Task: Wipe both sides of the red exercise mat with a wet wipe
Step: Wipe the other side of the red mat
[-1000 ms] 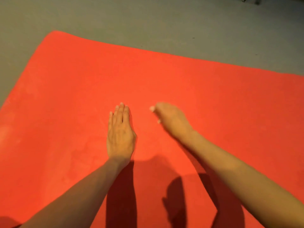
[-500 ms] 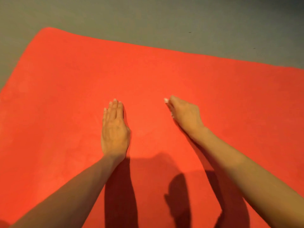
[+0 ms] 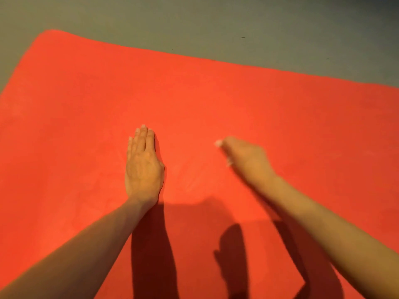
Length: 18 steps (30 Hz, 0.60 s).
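The red exercise mat (image 3: pixel 216 100) lies flat on the floor and fills most of the view. My left hand (image 3: pixel 143 165) rests flat on it near the middle, palm down, fingers straight and together. To its right, my right hand (image 3: pixel 246 158) presses on the mat with its fingers stretched toward the left, blurred by motion. Small white bits show at its fingertip and thumb edge. I cannot tell whether they are nails or the wet wipe. No wipe is plainly visible; anything under the palm is hidden.
Grey floor (image 3: pixel 194 22) runs along the mat's far edge and past its far left corner. Shadows of my arms and head fall on the near part of the mat.
My right hand slid right across the mat and has come back left toward my left hand. My left hand stays flat in the same spot.
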Each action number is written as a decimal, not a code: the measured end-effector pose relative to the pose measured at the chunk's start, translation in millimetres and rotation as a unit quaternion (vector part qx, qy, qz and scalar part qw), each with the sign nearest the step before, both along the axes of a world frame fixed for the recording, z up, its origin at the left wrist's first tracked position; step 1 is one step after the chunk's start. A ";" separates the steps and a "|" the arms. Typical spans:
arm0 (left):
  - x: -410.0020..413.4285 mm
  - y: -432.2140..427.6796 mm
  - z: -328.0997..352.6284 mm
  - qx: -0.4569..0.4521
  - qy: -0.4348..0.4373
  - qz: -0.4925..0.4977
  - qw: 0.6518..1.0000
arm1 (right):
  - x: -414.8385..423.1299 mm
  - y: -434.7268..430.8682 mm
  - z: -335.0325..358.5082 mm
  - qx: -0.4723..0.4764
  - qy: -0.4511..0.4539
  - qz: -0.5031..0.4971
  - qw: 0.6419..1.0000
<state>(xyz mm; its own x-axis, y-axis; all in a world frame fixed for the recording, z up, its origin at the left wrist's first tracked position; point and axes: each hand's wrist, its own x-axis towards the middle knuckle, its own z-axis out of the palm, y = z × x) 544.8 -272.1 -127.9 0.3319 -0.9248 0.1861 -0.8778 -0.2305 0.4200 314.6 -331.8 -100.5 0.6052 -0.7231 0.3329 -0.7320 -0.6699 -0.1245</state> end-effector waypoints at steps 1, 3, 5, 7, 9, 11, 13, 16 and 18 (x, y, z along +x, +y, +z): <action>-0.2 0.5 0.4 0.001 -0.001 0.000 1.000 | -20.2 -25.0 6.7 0.001 0.007 -0.123 0.992; -0.1 0.9 0.9 0.004 -0.004 -0.002 1.000 | -44.4 -55.1 12.7 0.040 -0.008 -0.315 0.948; -0.6 0.5 1.4 0.005 -0.006 -0.004 1.000 | -25.8 -50.5 9.8 0.051 -0.002 -0.370 0.928; -0.7 -0.1 0.9 0.005 -0.006 -0.004 1.000 | 15.1 -12.1 1.3 0.004 -0.029 -0.236 0.971; -0.8 0.1 0.3 0.005 -0.005 -0.002 1.000 | 53.3 55.5 -8.5 -0.022 -0.023 -0.016 0.999; -1.8 0.1 0.4 0.003 -0.002 0.000 1.000 | 63.0 101.1 -12.2 0.034 -0.021 0.135 0.990; -2.6 -0.6 0.6 0.003 -0.003 -0.001 1.000 | 50.8 91.9 -5.6 0.050 -0.006 0.159 0.986; -2.2 -2.3 0.4 -0.002 -0.004 0.001 1.000 | 7.2 21.6 -5.7 -0.054 0.036 -0.037 0.997; -2.2 -1.2 0.1 0.002 -0.006 -0.002 1.000 | -17.4 -20.8 6.3 -0.036 0.057 -0.192 0.979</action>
<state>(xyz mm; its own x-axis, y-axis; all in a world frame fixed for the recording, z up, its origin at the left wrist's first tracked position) 542.6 -273.4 -127.8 0.3268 -0.9267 0.1857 -0.8833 -0.2296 0.4087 297.2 -352.6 -94.2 0.3301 -0.8820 0.3362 -0.9378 -0.3470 0.0105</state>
